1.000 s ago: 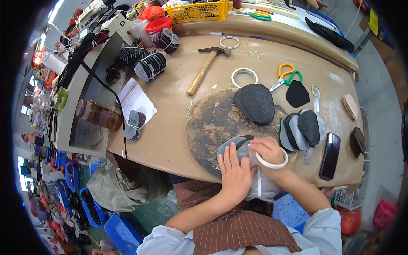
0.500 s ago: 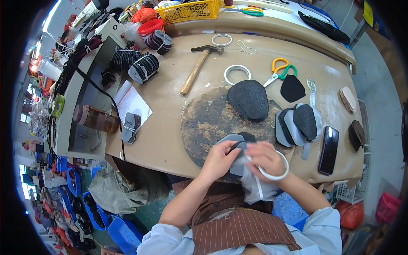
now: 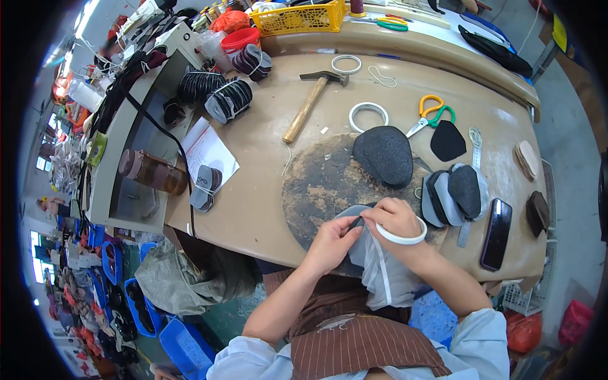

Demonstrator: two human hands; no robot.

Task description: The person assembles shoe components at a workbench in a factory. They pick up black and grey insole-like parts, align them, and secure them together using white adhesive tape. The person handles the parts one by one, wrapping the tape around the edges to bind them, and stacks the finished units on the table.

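Fingers of your left hand (image 3: 330,243) pinch narrowly on the dark upper edge of a grey piece (image 3: 358,255), while those of your right hand (image 3: 394,217) curl close against the same edge; whether they clamp it too, I cannot tell. That piece hangs at the near edge of the worktop (image 3: 250,170), right of its middle, just in front of a dark round board (image 3: 311,183). If your left pinch loosens, it could slip over that near edge toward your striped apron (image 3: 361,345), since little seems to support it from below. A white strip (image 3: 384,277) hangs down over a pale translucent bag (image 3: 405,288), and a tug from either could pull the edge askew or crease it. White ring (image 3: 401,239) around your right wrist might also snag the strip if you turn that hand. Compared with one second ago, your left hand no longer lies flat with its fingers spread over grey material; it is now drawn into a pinch, and your two hands meet at the fingertips. Toward the right edge, the stack of grey and black pads (image 3: 465,193) and the phone (image 3: 496,234) stay where they were.
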